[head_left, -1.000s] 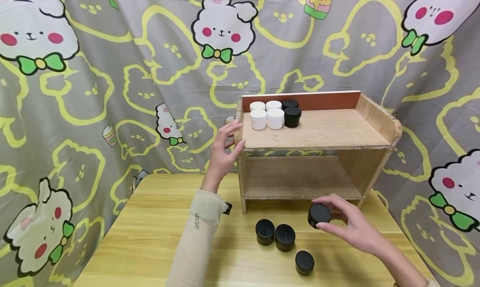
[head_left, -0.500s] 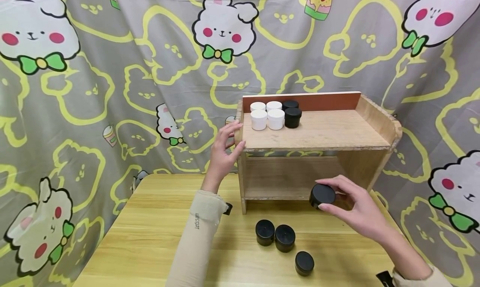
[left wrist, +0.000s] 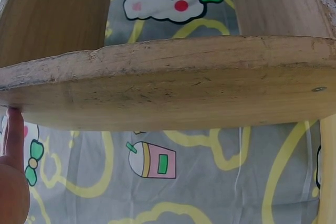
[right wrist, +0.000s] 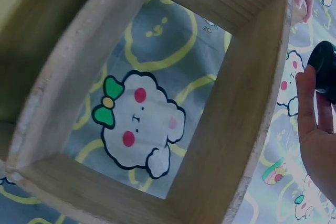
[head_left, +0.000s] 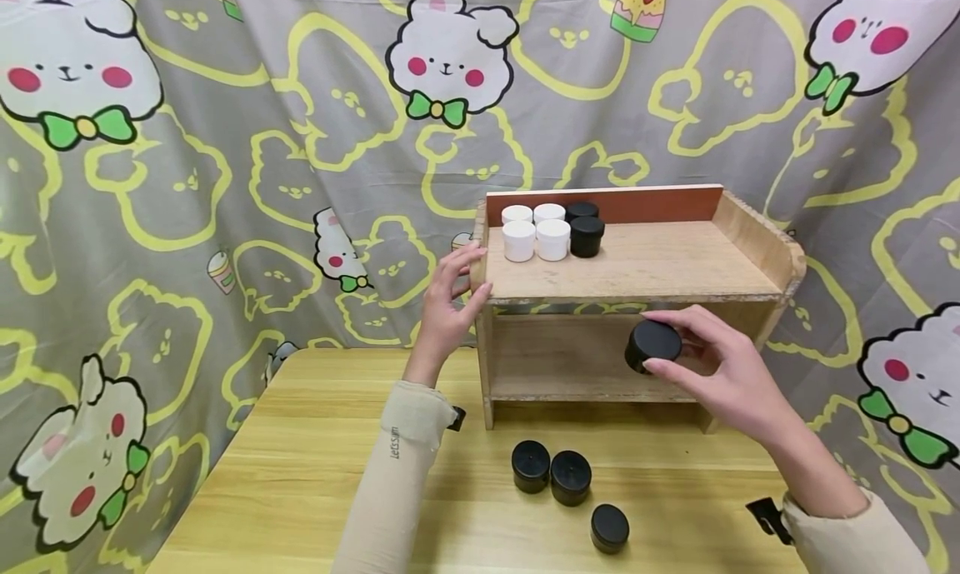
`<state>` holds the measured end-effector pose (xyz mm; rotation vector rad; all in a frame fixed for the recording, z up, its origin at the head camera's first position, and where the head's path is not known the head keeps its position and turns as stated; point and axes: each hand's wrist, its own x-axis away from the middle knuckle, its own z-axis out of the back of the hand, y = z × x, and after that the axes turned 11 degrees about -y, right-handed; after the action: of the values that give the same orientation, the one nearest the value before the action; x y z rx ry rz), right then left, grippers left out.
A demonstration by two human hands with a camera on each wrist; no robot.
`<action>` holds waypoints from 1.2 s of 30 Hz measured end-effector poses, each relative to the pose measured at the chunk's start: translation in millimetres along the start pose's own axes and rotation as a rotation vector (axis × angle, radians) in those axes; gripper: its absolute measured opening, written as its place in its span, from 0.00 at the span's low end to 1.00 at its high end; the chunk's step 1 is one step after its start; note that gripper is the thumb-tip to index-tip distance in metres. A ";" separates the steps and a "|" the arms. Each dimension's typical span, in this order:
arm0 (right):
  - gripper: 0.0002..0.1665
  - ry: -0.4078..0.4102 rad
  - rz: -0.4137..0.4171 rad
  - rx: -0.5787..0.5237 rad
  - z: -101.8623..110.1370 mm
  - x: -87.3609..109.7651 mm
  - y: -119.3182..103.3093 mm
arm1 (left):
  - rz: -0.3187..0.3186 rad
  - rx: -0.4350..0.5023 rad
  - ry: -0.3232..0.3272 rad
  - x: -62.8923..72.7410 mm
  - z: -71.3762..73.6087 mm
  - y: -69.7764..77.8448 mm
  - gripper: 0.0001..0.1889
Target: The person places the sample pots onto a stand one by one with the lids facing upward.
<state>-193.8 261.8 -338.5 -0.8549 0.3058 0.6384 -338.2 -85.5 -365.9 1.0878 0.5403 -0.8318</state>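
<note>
- Black jar (head_left: 654, 345) is right of centre, pinched in the right hand (head_left: 731, 374), lower in frame than the top board of the shelf (head_left: 675, 262); squat, no obvious long axis.
- Left hand (head_left: 447, 295) is farther off, touching the shelf's left end, can't tell if gripping.
- Right wrist view cuts off the jar.

Shelf (head_left: 675, 262) roomy at right, jars (head_left: 552, 242) left

Held jar (right wrist: 325, 65) cropped, sleeve lettering (head_left: 395, 442) apparently blurred
</note>
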 end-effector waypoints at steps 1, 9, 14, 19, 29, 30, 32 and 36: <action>0.34 0.007 0.000 0.008 1.4 -1.9 -0.8 | 0.000 0.001 0.000 0.0 0.0 0.1 0.24; 0.33 0.079 0.014 0.003 12.3 -17.3 -3.3 | -0.004 -0.008 0.003 -0.6 0.7 2.7 0.24; 0.32 0.116 -0.008 -0.002 17.8 -25.8 -1.2 | -0.008 0.004 0.002 -0.6 -0.8 1.4 0.24; 0.30 0.136 -0.018 -0.027 23.1 -38.0 4.0 | -0.019 0.001 0.007 -0.6 -1.4 0.1 0.24; 0.29 0.183 -0.089 -0.011 37.6 -68.3 15.3 | 0.009 0.006 0.014 -1.9 -5.0 2.4 0.25; 0.29 0.184 -0.099 -0.008 38.1 -71.2 16.9 | 0.009 0.003 0.012 -1.4 -5.3 2.0 0.25; 0.29 0.185 -0.120 0.002 38.3 -77.2 19.9 | 0.005 -0.001 0.010 -0.7 -5.2 1.0 0.25; 0.30 0.189 -0.148 0.012 38.5 -89.8 24.5 | -0.006 -0.018 0.010 -0.5 -3.8 -0.2 0.24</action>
<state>-278.8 268.0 -284.8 -0.9190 0.4122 0.4185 -338.7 -81.9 -367.1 1.0743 0.5586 -0.8262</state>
